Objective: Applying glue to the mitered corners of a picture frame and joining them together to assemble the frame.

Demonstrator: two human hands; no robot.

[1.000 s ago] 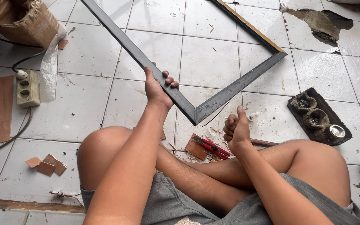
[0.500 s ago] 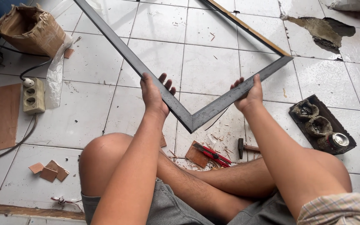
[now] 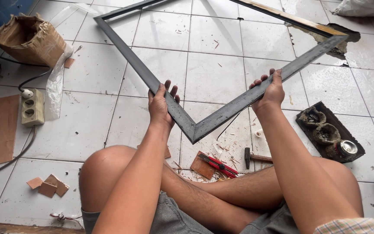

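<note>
Frame: dark rectangular frame point(image 3: 221, 115), centre of picture, near corner raised above the tiled floor point(image 3: 213, 69).
Left hand point(image 3: 161, 108): clenched on left rail.
Right hand point(image 3: 271, 93): grasping right rail.
Tip: keep both grips level, avoiding twisting the corner joint.

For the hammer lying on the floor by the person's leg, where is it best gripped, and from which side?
Probably by the brown handle of the hammer, coming from above. It lies flat on the tiled floor, dark head toward the red cutter; the handle's far end is hidden behind the leg.

Far corner of the dark frame point(image 3: 221, 115), beyond the top edge.
</note>
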